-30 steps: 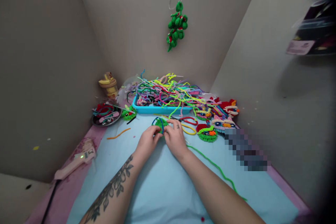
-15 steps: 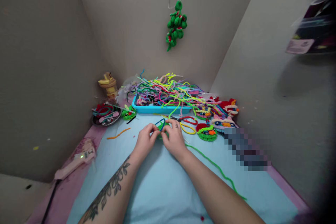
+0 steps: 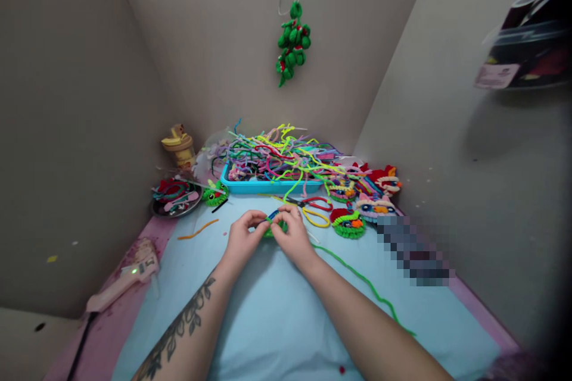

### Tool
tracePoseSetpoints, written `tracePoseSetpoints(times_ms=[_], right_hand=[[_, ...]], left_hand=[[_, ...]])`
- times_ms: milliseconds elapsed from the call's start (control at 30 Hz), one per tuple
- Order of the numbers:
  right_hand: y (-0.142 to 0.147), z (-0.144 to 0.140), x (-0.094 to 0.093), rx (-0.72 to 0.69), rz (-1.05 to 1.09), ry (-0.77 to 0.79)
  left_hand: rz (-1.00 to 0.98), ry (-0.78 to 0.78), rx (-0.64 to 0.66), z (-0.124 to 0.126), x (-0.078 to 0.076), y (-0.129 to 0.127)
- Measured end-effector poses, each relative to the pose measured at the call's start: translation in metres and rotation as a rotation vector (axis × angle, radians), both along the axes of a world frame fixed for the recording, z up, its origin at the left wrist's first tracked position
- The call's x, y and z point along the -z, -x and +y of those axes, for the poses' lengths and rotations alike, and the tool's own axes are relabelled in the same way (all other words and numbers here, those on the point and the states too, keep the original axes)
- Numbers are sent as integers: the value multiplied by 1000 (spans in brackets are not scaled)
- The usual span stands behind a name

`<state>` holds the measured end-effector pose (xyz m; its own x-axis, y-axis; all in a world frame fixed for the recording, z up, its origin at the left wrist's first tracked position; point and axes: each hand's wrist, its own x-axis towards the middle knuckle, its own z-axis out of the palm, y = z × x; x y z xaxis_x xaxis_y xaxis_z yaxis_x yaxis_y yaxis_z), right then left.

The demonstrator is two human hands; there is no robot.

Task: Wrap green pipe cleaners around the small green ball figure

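Observation:
Above the light-blue cloth (image 3: 268,309), my left hand (image 3: 245,239) and my right hand (image 3: 293,237) meet fingertip to fingertip. Both pinch a blue pipe cleaner (image 3: 273,214), mostly hidden by the fingers. A green fuzzy pipe-cleaner piece (image 3: 269,233) shows just under the fingertips; which hand supports it I cannot tell. Just beyond my right hand lie scissors (image 3: 302,203) with one red and one yellow handle. A long green pipe cleaner (image 3: 369,284) trails over the cloth beside my right forearm.
A blue tray (image 3: 277,188) heaped with coloured pipe cleaners stands at the back. Finished bird-like pieces (image 3: 349,226) sit at right, a green face piece (image 3: 216,193) at left. A glue gun (image 3: 138,272) with a lit green light and a metal dish (image 3: 179,213) line the left edge.
The blue pipe cleaner's loop stood up above the fingers before; now it sits lower and is more covered. The whole view has shifted slightly.

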<state>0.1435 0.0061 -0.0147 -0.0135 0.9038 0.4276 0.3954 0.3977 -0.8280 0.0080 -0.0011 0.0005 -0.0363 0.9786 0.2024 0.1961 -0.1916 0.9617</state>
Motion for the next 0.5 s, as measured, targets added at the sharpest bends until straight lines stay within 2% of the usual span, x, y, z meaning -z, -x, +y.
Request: tracePoseSetpoints(times_ms=[300, 500], right_hand=[[2, 2, 3, 15, 96, 55], [5, 1, 3, 31, 115, 75]], left_hand=[[-39, -30, -27, 0, 3, -1], [67, -67, -66, -8, -7, -6]])
